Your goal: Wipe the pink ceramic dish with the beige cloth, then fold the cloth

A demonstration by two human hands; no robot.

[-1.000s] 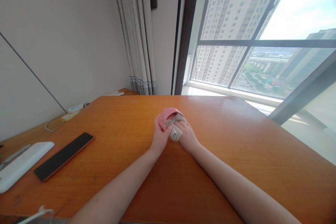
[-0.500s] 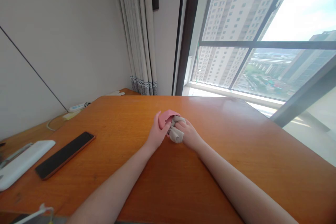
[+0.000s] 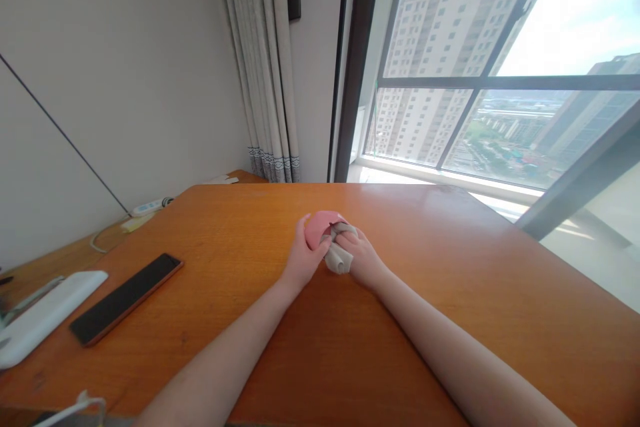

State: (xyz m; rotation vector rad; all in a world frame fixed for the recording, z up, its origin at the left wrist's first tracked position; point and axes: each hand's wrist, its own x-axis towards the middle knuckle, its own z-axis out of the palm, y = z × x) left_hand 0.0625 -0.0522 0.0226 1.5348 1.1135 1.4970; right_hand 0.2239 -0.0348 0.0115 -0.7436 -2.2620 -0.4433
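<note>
My left hand [image 3: 303, 259] is wrapped round a small pink rounded object [image 3: 321, 225], thumb on its near side. It looks like a bowl or cup tipped toward the right, though its exact kind is not clear. A crumpled light grey cloth [image 3: 340, 259] is gripped in my right hand [image 3: 366, 260] and pressed against the pink object's right side, at its dark edge. Part of the cloth hangs down between the two hands. My right fingertips are partly hidden by the cloth and the pink object.
Both forearms lie over a wooden table [image 3: 240, 233]. At the left are a black phone-like slab [image 3: 127, 297] and a white flat device [image 3: 50, 313]. A white cable [image 3: 75, 407] sits at the near left edge. A power strip [image 3: 147, 207] lies by the wall.
The pink object has turned slightly, showing more of its rounded outside and less of its dark inner side. The cloth has shifted slightly against it. Both hands keep their hold.
</note>
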